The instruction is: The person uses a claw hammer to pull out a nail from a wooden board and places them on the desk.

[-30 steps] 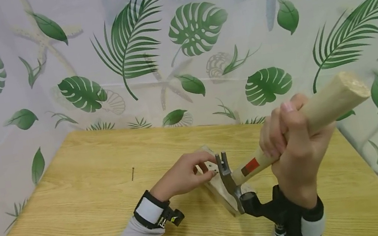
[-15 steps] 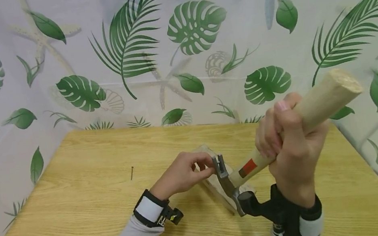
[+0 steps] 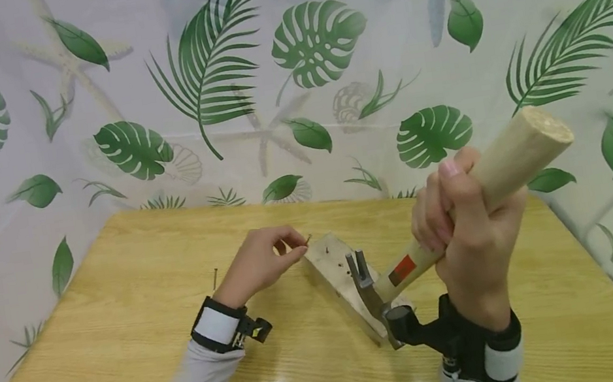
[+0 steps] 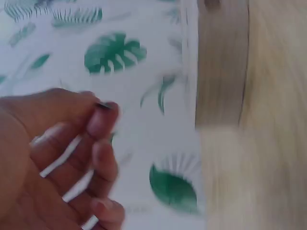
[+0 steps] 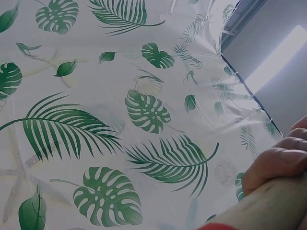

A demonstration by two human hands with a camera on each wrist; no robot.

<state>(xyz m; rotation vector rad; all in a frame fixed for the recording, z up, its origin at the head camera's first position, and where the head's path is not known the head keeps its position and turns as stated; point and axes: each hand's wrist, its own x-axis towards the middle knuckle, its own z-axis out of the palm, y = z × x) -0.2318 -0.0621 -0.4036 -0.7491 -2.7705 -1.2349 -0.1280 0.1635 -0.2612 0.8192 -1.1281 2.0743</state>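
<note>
My right hand (image 3: 465,220) grips the wooden handle of a claw hammer (image 3: 495,179), whose steel head (image 3: 364,278) rests on a pale wooden block (image 3: 336,272) lying on the table. The handle (image 5: 268,211) shows under my fingers in the right wrist view. To the left of the block, my left hand (image 3: 263,260) pinches a small nail (image 3: 308,239) between thumb and forefinger, just off the block's far corner. In the blurred left wrist view the nail's dark tip (image 4: 103,106) shows at my fingertips, with the block (image 4: 220,62) to the right.
A second nail (image 3: 215,278) lies loose on the wooden table (image 3: 128,349) left of my left hand. Leaf-patterned curtains (image 3: 288,68) close in the table at the back and both sides. Black camera mounts sit on both wrists.
My left hand has lifted off the block and drawn back to the left with a nail pinched in its fingers. The hammer and right hand have barely shifted.
</note>
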